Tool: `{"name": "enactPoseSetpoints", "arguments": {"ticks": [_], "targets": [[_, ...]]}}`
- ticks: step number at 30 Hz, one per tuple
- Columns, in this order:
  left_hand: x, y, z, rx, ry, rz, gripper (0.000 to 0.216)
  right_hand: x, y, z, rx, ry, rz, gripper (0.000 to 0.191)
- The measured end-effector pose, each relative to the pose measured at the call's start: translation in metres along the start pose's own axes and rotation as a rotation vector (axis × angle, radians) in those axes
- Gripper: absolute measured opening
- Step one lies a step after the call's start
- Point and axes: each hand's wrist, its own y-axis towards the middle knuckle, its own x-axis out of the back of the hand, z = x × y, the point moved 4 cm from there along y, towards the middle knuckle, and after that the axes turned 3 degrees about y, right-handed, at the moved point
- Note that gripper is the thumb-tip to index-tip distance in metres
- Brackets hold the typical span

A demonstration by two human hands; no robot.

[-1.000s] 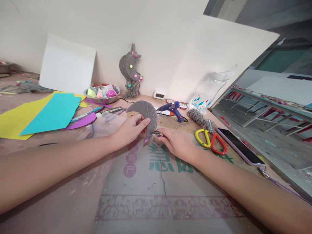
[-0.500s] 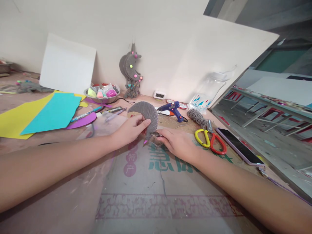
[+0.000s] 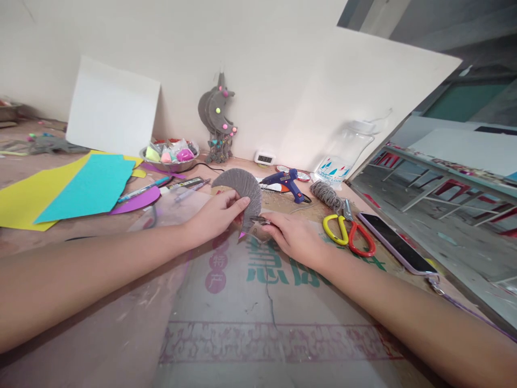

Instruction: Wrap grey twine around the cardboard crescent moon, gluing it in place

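Observation:
My left hand (image 3: 216, 215) pinches a grey yarn-wound crescent shape (image 3: 245, 188), holding it upright over the printed sack (image 3: 266, 302) that covers the table. My right hand (image 3: 293, 237) is closed just to the right of it, its fingertips gripping a small thin metal tool (image 3: 258, 219) whose tip touches the crescent's lower edge. Both forearms reach in from the bottom corners.
Yellow-and-red scissors (image 3: 349, 234), a phone (image 3: 393, 242), a ball of grey yarn (image 3: 325, 194) and a blue glue gun (image 3: 287, 180) lie to the right. Teal and yellow sheets (image 3: 86, 186), pens and a bowl of pompoms (image 3: 169, 156) sit left. A finished grey moon hanging (image 3: 218, 116) leans on the wall.
The crescent and both hands have shifted very slightly; the right hand's tool sits a touch higher against the crescent's edge. Nothing else has moved.

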Motion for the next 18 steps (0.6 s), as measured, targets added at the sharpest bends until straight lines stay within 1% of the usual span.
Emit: {"name": "enactPoseSetpoints", "arguments": {"ticks": [10,18], "targets": [[-0.0013,0.0009,0.0037,-0.032,0.018,0.005,0.032,-0.0049,0.0001,-0.0021,0.000,0.031,0.053,0.030],[-0.0007,0.0005,0.0013,-0.055,0.047,0.002,0.031,-0.0032,-0.0005,-0.0001,0.055,0.038,0.035,0.031]]}}
